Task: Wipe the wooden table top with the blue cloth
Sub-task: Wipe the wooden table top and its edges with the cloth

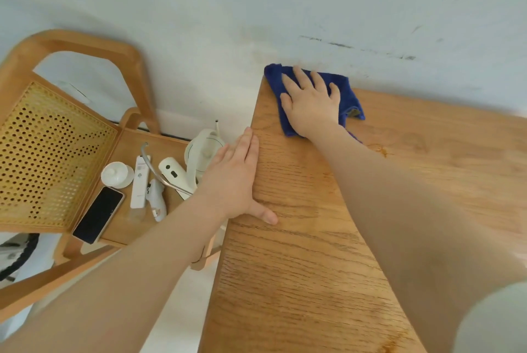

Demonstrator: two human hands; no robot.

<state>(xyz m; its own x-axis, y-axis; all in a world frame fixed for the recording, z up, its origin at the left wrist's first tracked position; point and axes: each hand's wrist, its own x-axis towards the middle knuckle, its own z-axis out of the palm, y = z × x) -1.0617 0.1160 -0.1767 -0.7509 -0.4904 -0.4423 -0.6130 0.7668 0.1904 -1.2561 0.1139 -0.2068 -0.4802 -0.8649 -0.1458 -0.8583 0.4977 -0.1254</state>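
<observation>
The blue cloth (352, 99) lies flattened on the far left corner of the wooden table top (299, 253), close to the wall. My right hand (310, 103) presses flat on the cloth with fingers spread, covering its middle. My left hand (235, 181) rests on the table's left edge, fingers straight and together over the side, thumb on the top surface, holding nothing. A darker stain (379, 149) shows on the wood just right of my right forearm.
A wooden chair (57, 153) with a cane back stands left of the table. On its seat lie a black phone (98, 214), a white lidded cup (117, 174), a white kettle (204, 150) and small white devices. A scuffed white wall (342, 10) runs behind the table.
</observation>
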